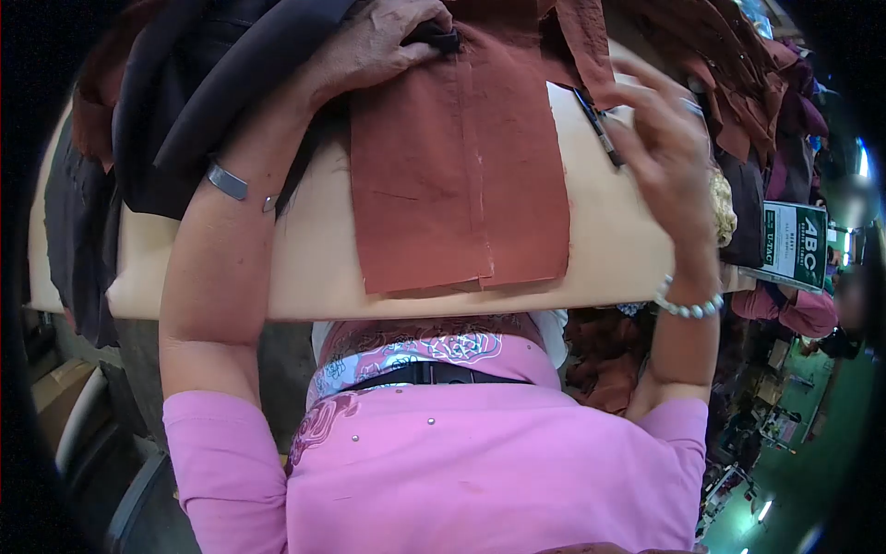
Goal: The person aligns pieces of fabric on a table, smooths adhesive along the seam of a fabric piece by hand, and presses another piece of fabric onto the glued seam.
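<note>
A reddish-brown cloth panel with a lengthwise seam lies over the pale table, its lower end near the front edge. My left hand is at the panel's top, fingers curled onto a piece of dark cloth. Over on the right, my right hand is blurred by motion, fingers apart. It is beside a narrow brown cloth strip; contact with the strip is unclear. A dark pen lies on the table just left of this hand.
Thick dark cloth is heaped around my left forearm. More brown cloth is piled at the back right. A green-and-white box marked ABC stands beyond the right edge. Another person's pink sleeve shows below it.
</note>
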A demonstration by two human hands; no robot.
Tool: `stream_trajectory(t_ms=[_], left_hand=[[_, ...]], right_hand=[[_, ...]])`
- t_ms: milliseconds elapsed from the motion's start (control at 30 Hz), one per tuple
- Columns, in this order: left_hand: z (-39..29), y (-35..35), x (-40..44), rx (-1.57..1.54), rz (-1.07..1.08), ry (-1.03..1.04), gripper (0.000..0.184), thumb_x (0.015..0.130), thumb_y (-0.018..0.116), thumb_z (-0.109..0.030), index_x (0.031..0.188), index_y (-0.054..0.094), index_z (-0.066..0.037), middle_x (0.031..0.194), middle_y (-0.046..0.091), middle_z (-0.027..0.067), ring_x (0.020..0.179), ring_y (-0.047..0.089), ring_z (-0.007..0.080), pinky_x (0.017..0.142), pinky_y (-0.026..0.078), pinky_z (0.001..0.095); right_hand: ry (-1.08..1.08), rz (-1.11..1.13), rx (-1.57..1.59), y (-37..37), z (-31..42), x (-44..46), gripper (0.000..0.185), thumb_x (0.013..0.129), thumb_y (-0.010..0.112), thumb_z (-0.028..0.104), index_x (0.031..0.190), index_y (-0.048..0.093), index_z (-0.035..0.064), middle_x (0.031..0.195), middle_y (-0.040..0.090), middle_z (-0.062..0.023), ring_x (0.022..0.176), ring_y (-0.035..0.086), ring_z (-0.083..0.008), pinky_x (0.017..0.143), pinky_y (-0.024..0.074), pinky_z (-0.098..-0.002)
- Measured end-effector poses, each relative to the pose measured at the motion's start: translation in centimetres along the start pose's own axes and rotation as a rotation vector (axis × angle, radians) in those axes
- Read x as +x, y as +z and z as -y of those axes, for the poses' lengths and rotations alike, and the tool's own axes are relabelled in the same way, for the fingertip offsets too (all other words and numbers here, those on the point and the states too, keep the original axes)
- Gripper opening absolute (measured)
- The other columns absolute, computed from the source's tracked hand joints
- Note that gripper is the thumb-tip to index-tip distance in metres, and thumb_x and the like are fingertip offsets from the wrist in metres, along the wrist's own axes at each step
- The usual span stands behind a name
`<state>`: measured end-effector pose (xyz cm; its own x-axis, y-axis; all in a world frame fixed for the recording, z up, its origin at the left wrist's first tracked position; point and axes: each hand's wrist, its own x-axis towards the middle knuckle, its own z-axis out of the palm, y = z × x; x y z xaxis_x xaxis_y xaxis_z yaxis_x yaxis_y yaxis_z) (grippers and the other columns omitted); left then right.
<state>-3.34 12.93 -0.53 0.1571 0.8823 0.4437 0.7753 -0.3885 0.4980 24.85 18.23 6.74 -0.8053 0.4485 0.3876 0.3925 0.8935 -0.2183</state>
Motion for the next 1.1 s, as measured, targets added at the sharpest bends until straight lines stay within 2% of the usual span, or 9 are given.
stream_trajectory(t_ms=[67, 167, 400, 633, 733, 833, 933, 1033, 1100], left_hand=[[-0.2, 0.1, 0.0, 0.007, -0.012, 0.012, 0.019, 0.075, 0.061, -0.002, 0.094, 0.056, 0.0, 0.094, 0.06, 0.0157, 0.093, 0.058, 0.0311, 0.083, 0.045, 0.0369], [-0.1, 0.2, -0.2, 0.017, -0.04, 0.04, 0.019, 0.075, 0.061, -0.002, 0.093, 0.056, 0.0, 0.094, 0.059, 0.0159, 0.093, 0.057, 0.0317, 0.083, 0.045, 0.0375], [0.5, 0.6, -0.1, 0.068, -0.085, 0.107, 0.018, 0.075, 0.06, -0.002, 0.092, 0.056, 0.0, 0.093, 0.059, 0.0161, 0.092, 0.057, 0.033, 0.082, 0.045, 0.039], [0.6, 0.6, -0.1, 0.016, -0.062, 0.097, 0.015, 0.075, 0.06, -0.001, 0.089, 0.055, -0.001, 0.088, 0.059, 0.0159, 0.09, 0.057, 0.0331, 0.079, 0.045, 0.0385], [0.5, 0.7, -0.1, 0.025, -0.09, 0.119, 0.014, 0.075, 0.06, -0.002, 0.089, 0.056, -0.001, 0.087, 0.059, 0.0163, 0.088, 0.058, 0.0327, 0.078, 0.046, 0.0378], [0.1, 0.5, -0.2, 0.01, -0.071, 0.069, 0.014, 0.075, 0.06, -0.002, 0.089, 0.056, -0.001, 0.088, 0.059, 0.0164, 0.088, 0.058, 0.0325, 0.077, 0.046, 0.0378], [0.2, 0.6, -0.1, 0.048, -0.1, 0.111, 0.015, 0.075, 0.06, -0.001, 0.089, 0.056, 0.0, 0.088, 0.059, 0.0161, 0.088, 0.058, 0.0326, 0.078, 0.046, 0.0377], [0.2, 0.6, -0.1, 0.048, -0.08, 0.089, 0.016, 0.075, 0.06, 0.0, 0.09, 0.056, 0.0, 0.088, 0.059, 0.0159, 0.088, 0.058, 0.033, 0.078, 0.046, 0.0378], [0.7, 0.8, -0.1, 0.089, -0.099, 0.114, 0.016, 0.075, 0.061, 0.0, 0.09, 0.056, 0.0, 0.089, 0.059, 0.0158, 0.089, 0.058, 0.0329, 0.078, 0.046, 0.0378]], right_hand=[[-0.064, 0.069, 0.185, 3.6, 1.2, 1.9, 0.024, 0.081, 0.054, 0.0, 0.103, 0.064, 0.0021, 0.114, 0.059, -0.0091, 0.106, 0.056, -0.0211, 0.092, 0.0407, -0.0295], [0.091, 0.102, 0.506, 8.1, 0.0, 3.9, 0.03, 0.08, 0.051, -0.003, 0.106, 0.063, 0.0027, 0.109, 0.06, -0.0088, 0.106, 0.056, -0.021, 0.093, 0.0407, -0.0292], [0.05, 0.077, 0.18, 9.8, 0.5, 5.1, 0.033, 0.08, 0.049, -0.003, 0.106, 0.065, 0.0068, 0.104, 0.059, -0.009, 0.102, 0.055, -0.0254, 0.091, 0.0411, -0.0317], [0.063, 0.092, 0.246, 9.3, 1.0, 4.9, 0.03, 0.079, 0.051, -0.002, 0.103, 0.066, 0.0066, 0.104, 0.059, -0.0099, 0.099, 0.057, -0.026, 0.088, 0.0429, -0.0328], [-0.074, 0.067, 0.039, 8.9, 1.2, 3.8, 0.03, 0.078, 0.051, -0.002, 0.103, 0.067, 0.0065, 0.106, 0.058, -0.0109, 0.1, 0.057, -0.0272, 0.088, 0.0428, -0.0336], [-0.06, 0.187, 0.107, 7.6, 2.4, 1.9, 0.032, 0.077, 0.049, -0.002, 0.102, 0.067, 0.0065, 0.108, 0.058, -0.012, 0.1, 0.057, -0.03, 0.09, 0.0425, -0.0357], [0.041, 0.161, 0.178, 7.6, 2.7, 2.3, 0.036, 0.074, 0.048, -0.006, 0.103, 0.067, 0.007, 0.109, 0.057, -0.0126, 0.099, 0.057, -0.0305, 0.088, 0.0436, -0.0363], [-0.057, 0.014, 0.151, 8.5, 2.8, 1.9, 0.039, 0.072, 0.047, -0.008, 0.102, 0.067, 0.0066, 0.108, 0.057, -0.0135, 0.096, 0.058, -0.0289, 0.085, 0.045, -0.0346], [-0.041, 0.033, 0.186, 8.0, 3.4, 0.5, 0.036, 0.071, 0.049, -0.007, 0.1, 0.067, 0.0043, 0.102, 0.058, -0.0149, 0.095, 0.057, -0.0313, 0.086, 0.0441, -0.0366]])
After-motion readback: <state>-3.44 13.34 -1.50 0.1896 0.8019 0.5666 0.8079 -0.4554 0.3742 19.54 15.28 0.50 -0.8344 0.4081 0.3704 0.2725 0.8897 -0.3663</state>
